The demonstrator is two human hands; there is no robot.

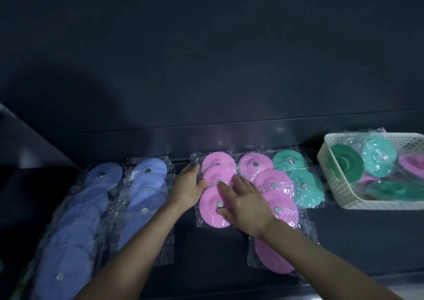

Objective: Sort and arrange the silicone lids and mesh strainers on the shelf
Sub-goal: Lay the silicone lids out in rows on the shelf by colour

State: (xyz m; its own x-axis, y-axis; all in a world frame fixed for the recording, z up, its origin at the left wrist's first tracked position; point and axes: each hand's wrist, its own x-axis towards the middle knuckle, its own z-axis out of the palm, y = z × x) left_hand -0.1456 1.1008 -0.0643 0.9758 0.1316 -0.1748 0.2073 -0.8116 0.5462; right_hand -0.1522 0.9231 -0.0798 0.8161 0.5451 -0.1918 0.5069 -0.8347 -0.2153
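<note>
Both hands lie flat and open on a column of bagged pink lids (pixel 215 204), left hand (pixel 188 188) at its edge, right hand (pixel 244 204) on top; pressing evenly should square the slippery bags without scattering them.

Bare dark shelf (pixel 206 249) lies open between blue lid rows (pixel 146 198) and pink rows (pixel 275 210); white basket (pixel 339 192) blocks the right end.

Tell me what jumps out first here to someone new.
Colour-sorted rows of bagged silicone lids on the dark shelf: blue lids left, pink lids centre, green lids right. Both hands, left hand and right hand, lie flat on a pink row. A white basket sits far right.
</note>
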